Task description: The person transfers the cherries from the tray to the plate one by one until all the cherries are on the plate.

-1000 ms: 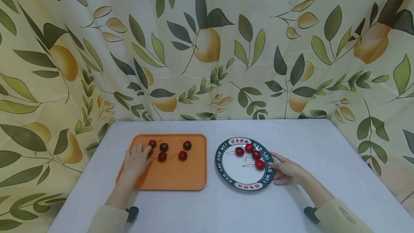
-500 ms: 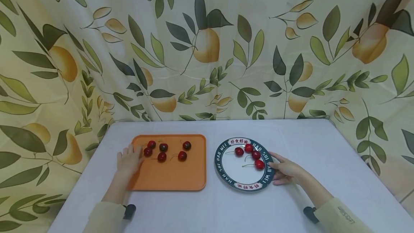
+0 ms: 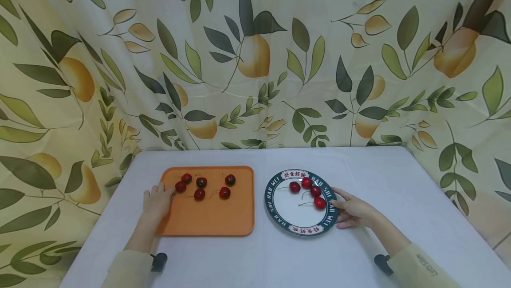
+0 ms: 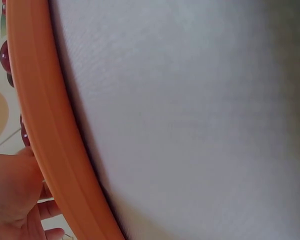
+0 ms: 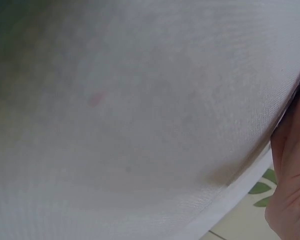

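Observation:
My left hand [image 3: 157, 204] is at the left edge of an orange tray [image 3: 207, 221], its thumb over the rim and its fingers along the outer side. In the left wrist view the fingers [image 4: 49, 209] pass partly behind the tray's rim. Several dark red cherries lie on the tray; one cherry [image 3: 180, 187] sits close to the thumb. My right hand [image 3: 356, 210] holds the right rim of a round plate [image 3: 279, 221], thumb on top, other fingers lower at the side. Several red cherries, one of them a bright cherry [image 3: 320, 203], lie on the plate's white middle.
A white cloth [image 3: 255, 261] covers the table, with a strip of it between tray and plate. Behind the table hangs a curtain [image 3: 255, 115] printed with leaves and fruit. Both sleeves end near dark wrist devices.
My left hand has drawn back left from over the cherries to the tray's left edge, uncovering the cherry there, which has shifted slightly left. My right hand stays on the plate.

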Demonstrator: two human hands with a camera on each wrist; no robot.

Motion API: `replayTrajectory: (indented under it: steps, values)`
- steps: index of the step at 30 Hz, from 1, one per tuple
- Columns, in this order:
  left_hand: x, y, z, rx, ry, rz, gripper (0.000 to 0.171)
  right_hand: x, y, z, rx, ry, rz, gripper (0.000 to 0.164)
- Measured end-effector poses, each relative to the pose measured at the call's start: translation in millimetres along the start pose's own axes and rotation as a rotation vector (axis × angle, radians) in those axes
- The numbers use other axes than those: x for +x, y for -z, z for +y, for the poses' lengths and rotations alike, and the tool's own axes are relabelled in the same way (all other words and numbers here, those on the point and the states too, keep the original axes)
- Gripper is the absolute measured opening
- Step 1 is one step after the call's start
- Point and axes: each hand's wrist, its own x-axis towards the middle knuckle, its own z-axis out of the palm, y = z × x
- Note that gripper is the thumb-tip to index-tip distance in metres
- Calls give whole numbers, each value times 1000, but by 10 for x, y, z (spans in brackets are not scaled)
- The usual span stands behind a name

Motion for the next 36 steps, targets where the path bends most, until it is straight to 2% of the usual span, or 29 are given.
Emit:
replayTrajectory:
  steps: [3, 10, 14, 19, 22, 26, 32, 36]
  values:
    - [-9, 17, 10, 0, -13, 7, 29, -6, -4, -5, -2, 2, -2, 58]
    - [37, 48, 61, 58, -94, 104, 33, 0, 1, -8, -13, 8, -4, 59]
    - [92, 90, 199, 75, -153, 170, 30, -4, 5, -4, -14, 16, -13, 60]
    - [154, 159, 511, 123, -279, 296, 21, -2, 7, 6, -22, 16, -10, 60]
    - [204, 185, 751, 153, -353, 322, 23, 0, 8, 13, -27, 13, -4, 60]
    - [269, 202, 1128, 163, -430, 302, 28, -4, 12, 15, -23, 9, -2, 60]
    - [312, 163, 1642, 203, -457, 217, 39, -7, 11, 19, -18, 12, 1, 60]
    - [312, 139, 1937, 212, -500, 156, 44, -5, 9, 19, -18, 11, 2, 59]
